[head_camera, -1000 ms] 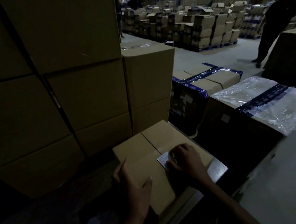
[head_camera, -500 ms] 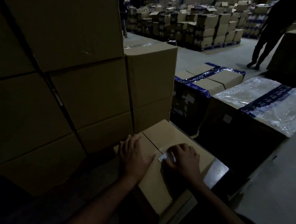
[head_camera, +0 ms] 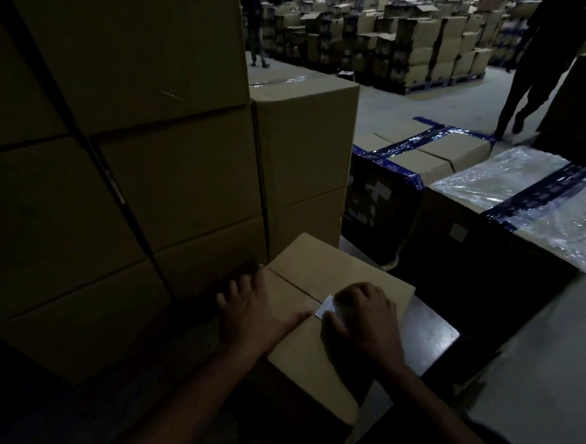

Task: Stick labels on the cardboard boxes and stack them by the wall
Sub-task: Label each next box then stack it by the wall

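Landmark: the box (head_camera: 317, 312) under the hands, lying low in front of the person, its top seam running across the lid.

Step in hand, as judged: pressing a label onto this box. The label (head_camera: 326, 306), a small pale rectangle, lies on the lid just right of the seam's near end. The right hand (head_camera: 361, 320) covers most of it, fingers curled with the tips bearing down on it; whether it pinches an edge or only presses cannot be told in this light. The left hand (head_camera: 255, 310) lies flat on the lid to the left of the label, fingers straight and spread, grasping nothing, thumb reaching almost to the label's corner.

To do the step well, in the inspector's judgement: keep the left hand steadying the box, rub the label from its centre outward so all corners bond, and keep it off the seam, where it could lift. Only then should the box go to the stack.

Count:
- Hands: two, both on the box.
- Labels seen: one.
- Boxes in work: one.
- Stack (head_camera: 118, 142) left of and behind the box: at least three tiers visible; full number not countable, edges cut off.
- Taped boxes (head_camera: 426, 154) behind and to the right of the box: two clear, one under clear wrap.
- Other persons far behind the box: two, dim.
- Distant boxes: too many and too small to count.
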Available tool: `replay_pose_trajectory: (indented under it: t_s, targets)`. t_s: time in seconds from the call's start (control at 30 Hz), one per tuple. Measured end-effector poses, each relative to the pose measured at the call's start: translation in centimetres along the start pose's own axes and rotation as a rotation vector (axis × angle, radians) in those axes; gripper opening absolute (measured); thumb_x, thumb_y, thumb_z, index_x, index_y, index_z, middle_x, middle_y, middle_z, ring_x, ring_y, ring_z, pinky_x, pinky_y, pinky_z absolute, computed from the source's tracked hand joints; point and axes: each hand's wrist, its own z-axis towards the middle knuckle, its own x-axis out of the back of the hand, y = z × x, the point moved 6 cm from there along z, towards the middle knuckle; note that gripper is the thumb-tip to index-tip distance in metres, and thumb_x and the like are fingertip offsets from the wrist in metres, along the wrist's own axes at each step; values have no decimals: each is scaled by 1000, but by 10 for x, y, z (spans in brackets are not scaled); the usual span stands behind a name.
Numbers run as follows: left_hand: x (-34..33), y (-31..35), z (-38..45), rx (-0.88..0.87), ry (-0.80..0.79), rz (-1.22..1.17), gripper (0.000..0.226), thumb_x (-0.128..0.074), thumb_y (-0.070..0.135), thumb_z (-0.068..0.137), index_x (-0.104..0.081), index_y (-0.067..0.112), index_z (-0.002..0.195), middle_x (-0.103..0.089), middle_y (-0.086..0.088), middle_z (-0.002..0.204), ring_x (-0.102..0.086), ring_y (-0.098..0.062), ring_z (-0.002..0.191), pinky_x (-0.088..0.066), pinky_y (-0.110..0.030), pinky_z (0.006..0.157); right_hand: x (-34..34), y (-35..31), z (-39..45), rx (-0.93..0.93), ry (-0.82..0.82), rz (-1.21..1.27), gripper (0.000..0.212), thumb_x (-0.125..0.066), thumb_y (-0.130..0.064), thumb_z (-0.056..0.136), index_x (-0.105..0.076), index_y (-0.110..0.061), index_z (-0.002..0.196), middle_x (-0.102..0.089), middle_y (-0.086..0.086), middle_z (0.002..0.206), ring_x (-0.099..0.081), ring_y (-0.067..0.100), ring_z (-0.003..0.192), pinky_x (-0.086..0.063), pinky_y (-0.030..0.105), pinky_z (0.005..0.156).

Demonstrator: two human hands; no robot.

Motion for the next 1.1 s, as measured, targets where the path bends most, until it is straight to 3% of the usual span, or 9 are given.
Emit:
replay_pose_trajectory:
  t_s: [0.13, 0.3, 0.4, 0.63, 0.73, 0.87, 0.97, 1.1]
  targets:
    - [1, -11, -9, 72, -49, -54, 139, -33, 105, 50, -2, 22, 157, -21, -9, 159, -22, -30, 143, -22, -52, 114, 4, 9, 14, 88, -61, 71, 42, -50, -62, 74, -62, -30, 97, -51, -9, 104, -46, 15, 104, -35, 27, 83]
    - [-1, 15, -9, -94, -7, -148, 136, -35, 103, 52, -5, 22, 157, -6, 0, 164, -10, -24, 148, -16, -52, 118, 9, 10, -8, -1, 115, 11, 41, -63, -60, 72, -62, -25, 94, -51, -6, 103, -42, 13, 102, -31, 23, 79]
    - [-5, 15, -8, -105, -26, -180, 138, -31, 106, 49, -3, 25, 157, -1, 4, 164, -8, -23, 149, -16, -51, 117, 10, 10, -16, -34, 139, 24, 43, -57, -63, 72, -60, -26, 94, -53, -6, 104, -45, 14, 103, -29, 24, 80]
    - [-6, 14, -9, -100, -22, -194, 138, -33, 107, 47, -7, 26, 156, -2, 4, 164, -9, -22, 149, -17, -53, 119, 12, 15, -6, -57, 53, 67, 51, -47, -72, 60, -59, -35, 94, -50, -10, 111, -40, 12, 113, -23, 28, 86]
    - [-4, 14, -9, -94, -11, -188, 137, -33, 106, 46, -12, 26, 155, -6, 4, 163, -10, -21, 149, -19, -54, 119, 13, 21, -5, -58, 65, 136, 51, -54, -67, 60, -61, -29, 95, -53, -6, 111, -46, 16, 110, -28, 30, 84]
    - [-4, 14, -10, -86, 1, -194, 137, -33, 106, 45, -13, 26, 155, -6, 4, 163, -11, -21, 148, -18, -51, 119, 15, 20, -23, -117, 173, 108, 45, -79, -43, 67, -62, -18, 99, -54, 1, 111, -46, 19, 106, -30, 29, 84]
    - [-4, 15, -11, -82, -20, -201, 138, -34, 106, 45, -12, 26, 156, -4, 5, 164, -10, -21, 149, -16, -50, 120, 14, 11, -38, -162, 255, 93, 39, -79, -36, 71, -59, -15, 97, -52, 4, 110, -44, 21, 105, -28, 27, 84]
    - [-3, 13, -14, -34, -2, -184, 132, -36, 103, 50, -17, 24, 155, -7, 2, 164, -12, -22, 148, -19, -50, 119, 12, 16, -26, -162, 203, 155, 38, -72, -44, 69, -58, -19, 95, -50, 1, 111, -43, 20, 108, -26, 27, 85]
